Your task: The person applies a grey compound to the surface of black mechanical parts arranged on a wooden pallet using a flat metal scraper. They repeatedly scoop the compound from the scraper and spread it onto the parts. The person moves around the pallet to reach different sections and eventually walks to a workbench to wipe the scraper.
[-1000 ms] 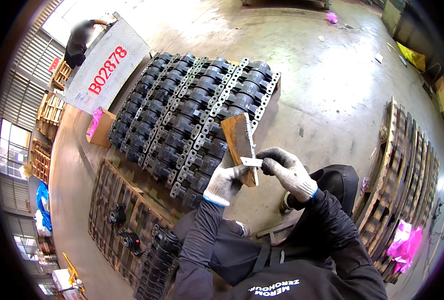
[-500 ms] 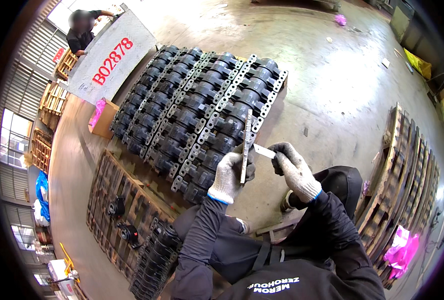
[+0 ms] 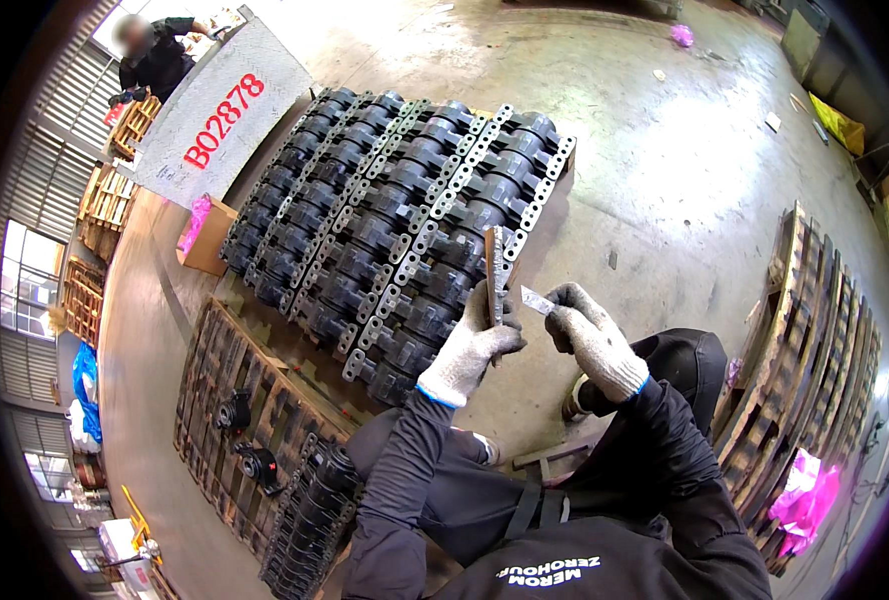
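My gloved left hand is closed around a long, narrow wooden-backed brush, held upright. Its brown side shows, and a grey rough strip, which looks like bristles, runs along its right edge. In my closed right hand is a flat, pale blade, its shape like a scraper. The blade points left toward the brush; whether they touch I cannot tell. Just beyond my hands lie rows of black track rollers with drilled flanges, packed side by side.
A wooden pallet at left bears several black parts. Stacked pallets stand on the right, with a pink plastic bag. Behind the rollers are a cardboard box and a tilted grey panel, with another person beside it.
The brush has turned in my left hand, so its brown side now faces me. My left fingers have shifted around it. The other person has moved slightly left.
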`<act>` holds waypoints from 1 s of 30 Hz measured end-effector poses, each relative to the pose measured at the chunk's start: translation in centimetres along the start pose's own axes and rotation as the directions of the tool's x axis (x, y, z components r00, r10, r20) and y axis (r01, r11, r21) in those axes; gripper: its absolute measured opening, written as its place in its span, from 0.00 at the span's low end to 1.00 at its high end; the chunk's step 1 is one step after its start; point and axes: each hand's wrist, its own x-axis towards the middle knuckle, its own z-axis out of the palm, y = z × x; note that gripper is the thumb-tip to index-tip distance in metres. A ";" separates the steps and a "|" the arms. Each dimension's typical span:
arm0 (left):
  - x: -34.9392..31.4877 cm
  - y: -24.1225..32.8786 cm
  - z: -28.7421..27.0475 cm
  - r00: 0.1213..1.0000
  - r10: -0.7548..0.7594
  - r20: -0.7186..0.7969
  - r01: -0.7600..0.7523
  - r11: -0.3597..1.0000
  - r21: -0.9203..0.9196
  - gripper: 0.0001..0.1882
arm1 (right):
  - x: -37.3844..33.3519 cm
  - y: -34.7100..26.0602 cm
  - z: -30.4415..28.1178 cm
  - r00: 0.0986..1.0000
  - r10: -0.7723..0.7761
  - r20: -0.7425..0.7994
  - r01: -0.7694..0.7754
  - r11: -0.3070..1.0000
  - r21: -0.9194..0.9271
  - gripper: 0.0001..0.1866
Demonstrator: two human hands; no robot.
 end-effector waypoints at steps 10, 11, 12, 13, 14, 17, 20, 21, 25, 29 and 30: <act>-0.6 0.4 0.1 0.995 0.053 0.082 -0.072 0.964 0.257 0.67 | -0.7 -1.8 0.8 0.977 0.137 0.166 -0.099 0.971 -0.219 0.16; -0.8 0.3 0.0 0.994 0.060 0.094 -0.082 0.965 0.249 0.68 | -0.7 -1.8 0.8 0.974 0.140 0.177 -0.093 0.964 -0.250 0.16; -0.9 0.3 0.2 0.992 0.066 0.110 -0.091 0.966 0.242 0.69 | -0.7 -1.6 0.8 0.973 0.142 0.184 -0.087 0.957 -0.278 0.16; -1.0 0.4 0.3 0.989 0.071 0.126 -0.100 0.967 0.236 0.70 | -0.7 -1.5 0.8 0.971 0.144 0.192 -0.080 0.949 -0.306 0.16; -1.1 0.6 0.3 0.989 0.075 0.127 -0.106 0.958 0.268 0.71 | -0.7 -1.2 0.8 0.969 0.145 0.199 -0.082 0.953 -0.293 0.16; -1.3 1.1 1.2 0.992 0.065 0.107 -0.079 0.988 0.131 0.69 | -0.4 -0.4 0.6 0.975 0.100 0.197 -0.043 0.961 -0.272 0.17; -1.1 0.7 1.1 0.982 0.145 0.118 -0.154 0.985 0.079 0.68 | -0.6 -0.7 1.2 0.972 0.174 0.160 -0.136 0.965 -0.226 0.17; -1.3 0.9 1.3 0.988 0.117 0.105 -0.123 0.991 0.049 0.67 | -0.7 -1.0 1.3 0.967 0.210 0.147 -0.176 0.960 -0.217 0.17; -0.8 0.5 1.1 0.988 0.143 0.064 -0.153 0.971 0.182 0.61 | -0.9 -0.2 1.6 0.985 0.149 0.091 -0.134 0.979 -0.156 0.16; -0.7 0.3 2.0 0.990 0.140 0.005 -0.139 0.978 0.154 0.56 | -0.9 0.5 2.0 0.991 0.136 0.005 -0.136 0.990 -0.024 0.12; -0.5 -0.1 1.9 0.978 0.208 0.007 -0.206 0.964 0.167 0.56 | -0.9 0.7 2.1 0.991 0.135 -0.001 -0.135 0.991 0.009 0.11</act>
